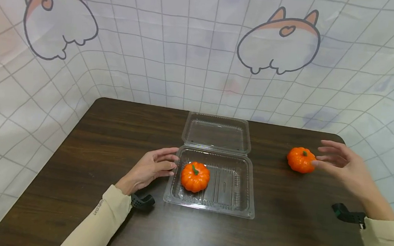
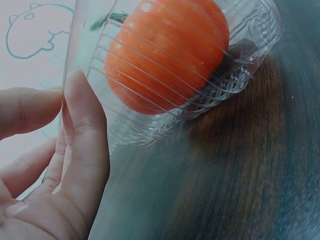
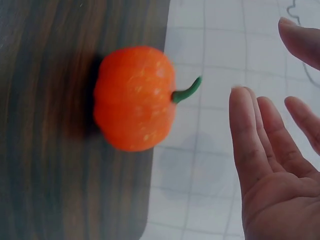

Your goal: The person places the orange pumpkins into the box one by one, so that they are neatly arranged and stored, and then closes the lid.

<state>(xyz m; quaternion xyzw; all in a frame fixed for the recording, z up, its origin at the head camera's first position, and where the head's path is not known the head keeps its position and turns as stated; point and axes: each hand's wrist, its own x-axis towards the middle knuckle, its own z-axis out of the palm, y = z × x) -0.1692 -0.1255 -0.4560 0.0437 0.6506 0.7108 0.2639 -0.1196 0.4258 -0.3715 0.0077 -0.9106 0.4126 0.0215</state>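
Observation:
A clear plastic clamshell box (image 1: 232, 203) lies open on the dark wooden table, its lid (image 1: 217, 134) folded back. A small orange pumpkin (image 1: 195, 176) (image 2: 165, 55) sits in the box's left half. My left hand (image 1: 151, 167) (image 2: 65, 165) rests against the box's left wall with fingers nearly straight, holding nothing. A second orange pumpkin (image 1: 300, 159) (image 3: 134, 99) with a green stem stands on the table to the right. My right hand (image 1: 336, 163) (image 3: 272, 165) hovers just right of it, fingers spread and open, apart from it.
The table (image 1: 112, 139) has a rounded far edge against a white grid-patterned backdrop (image 1: 202, 54) with cartoon drawings. Black wrist straps (image 1: 142, 201) (image 1: 347, 214) sit by both beige sleeves. The right pumpkin stands near the table's far right corner.

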